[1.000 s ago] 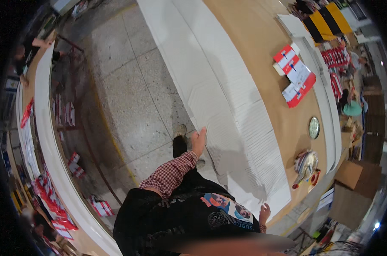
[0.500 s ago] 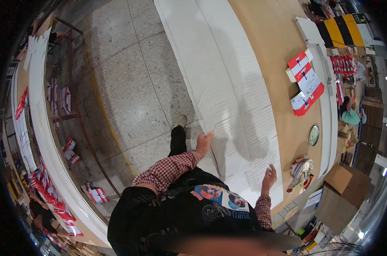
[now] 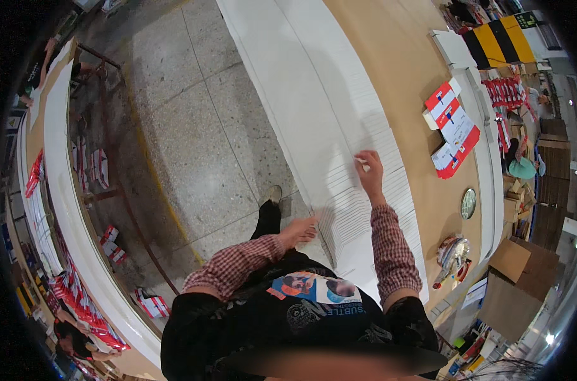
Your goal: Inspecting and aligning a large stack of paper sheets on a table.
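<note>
The right hand (image 3: 370,175) has moved forward over the white sheets (image 3: 340,203), which lie in thin, staggered layers along the tan table (image 3: 396,70). Its fingers curl thumbward; the left hand (image 3: 297,233) is at the sheets' left edge, either grip unclear.

Pale blue capital lettering (image 3: 347,311) is printed on a black shirt (image 3: 250,330), below and right of the fingers (image 3: 309,228) of the left hand (image 3: 296,233). On red-and-white packs (image 3: 455,127), right of the fingers (image 3: 368,154) of the right hand (image 3: 371,173), dark blue marks and print are seen, too small to be read.
</note>
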`<action>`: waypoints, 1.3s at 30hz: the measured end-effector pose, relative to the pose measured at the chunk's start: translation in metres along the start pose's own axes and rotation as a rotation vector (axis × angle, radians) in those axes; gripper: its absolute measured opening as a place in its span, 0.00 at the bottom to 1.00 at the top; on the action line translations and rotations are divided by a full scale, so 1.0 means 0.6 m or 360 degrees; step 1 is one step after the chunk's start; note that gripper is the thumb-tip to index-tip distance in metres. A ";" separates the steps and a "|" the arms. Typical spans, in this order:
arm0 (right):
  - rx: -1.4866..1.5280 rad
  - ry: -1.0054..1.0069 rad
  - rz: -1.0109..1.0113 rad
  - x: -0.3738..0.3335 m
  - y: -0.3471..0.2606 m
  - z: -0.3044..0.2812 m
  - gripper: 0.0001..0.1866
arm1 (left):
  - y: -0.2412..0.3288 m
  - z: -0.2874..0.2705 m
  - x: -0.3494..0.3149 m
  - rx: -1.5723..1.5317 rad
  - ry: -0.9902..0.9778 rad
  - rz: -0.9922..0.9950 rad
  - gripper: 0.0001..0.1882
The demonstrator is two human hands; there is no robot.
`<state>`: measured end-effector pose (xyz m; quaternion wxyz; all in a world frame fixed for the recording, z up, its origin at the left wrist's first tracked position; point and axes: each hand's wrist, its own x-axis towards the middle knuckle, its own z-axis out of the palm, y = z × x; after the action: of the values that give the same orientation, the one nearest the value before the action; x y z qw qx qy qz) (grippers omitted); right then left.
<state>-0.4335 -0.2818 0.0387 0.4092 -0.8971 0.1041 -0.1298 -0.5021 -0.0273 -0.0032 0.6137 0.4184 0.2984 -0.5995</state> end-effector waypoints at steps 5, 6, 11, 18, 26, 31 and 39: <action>0.0035 -0.0358 0.0066 0.083 0.021 0.026 0.09 | 0.052 -0.041 -0.058 0.1436 0.0087 0.1250 0.20; -0.0136 -0.0409 -0.0118 0.091 0.021 0.030 0.08 | 0.069 -0.033 -0.064 0.1447 0.0096 0.1260 0.20; -0.0059 -0.0477 -0.0027 0.111 0.016 0.035 0.07 | 0.159 0.026 -0.057 0.2363 0.0763 0.2228 0.30; 0.0116 -0.0757 0.0547 0.016 0.070 -0.005 0.19 | 0.164 -0.008 0.007 0.2589 0.0806 0.2072 0.33; -0.0117 -0.0316 0.0331 -0.007 0.082 0.029 0.17 | 0.170 0.001 0.003 0.2850 0.0831 0.2053 0.31; -0.0048 -0.0330 0.0391 -0.007 0.071 0.024 0.18 | 0.167 0.001 0.006 0.2859 0.0853 0.2063 0.31; 0.0224 -0.0055 0.0528 -0.047 0.014 -0.009 0.14 | 0.158 0.001 0.006 0.2898 0.0916 0.2004 0.32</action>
<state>-0.4627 -0.2824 0.0314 0.4884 -0.8389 0.2344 -0.0520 -0.4082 -0.0361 0.0091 0.1832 0.9046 -0.3799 -0.0612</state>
